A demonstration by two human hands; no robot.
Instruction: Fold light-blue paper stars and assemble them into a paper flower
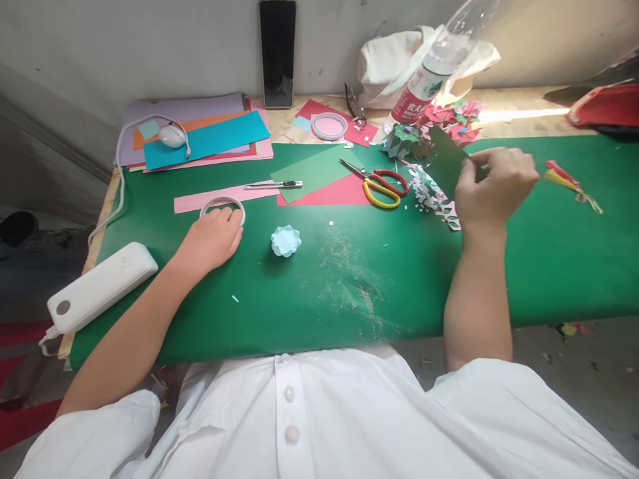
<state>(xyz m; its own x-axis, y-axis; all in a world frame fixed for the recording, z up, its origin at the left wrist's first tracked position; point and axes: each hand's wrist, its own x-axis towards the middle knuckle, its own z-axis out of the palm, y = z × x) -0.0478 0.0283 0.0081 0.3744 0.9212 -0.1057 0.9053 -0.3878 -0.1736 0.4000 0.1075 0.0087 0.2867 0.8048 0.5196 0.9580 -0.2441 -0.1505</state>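
Observation:
My right hand (492,183) pinches a dark green piece of paper (446,159), held up near the red and green paper flowers (452,123). My left hand (213,238) rests on a white tape roll (222,202) at the left, its fingers curled over the near edge of the ring. Between the hands a small light blue folded paper piece (286,241) sits on the green mat (309,299). Open scissors (380,186) with red and yellow handles lie behind it, beside green paper (319,171) and a cutter (274,185) on a pink strip (200,200).
Coloured sheets (210,143) lie at the back left, with a cable across them. A phone (277,56) leans on the wall. A bottle (424,83) and white bag (394,60) stand at the back. A white power bank (102,289) lies at the left edge.

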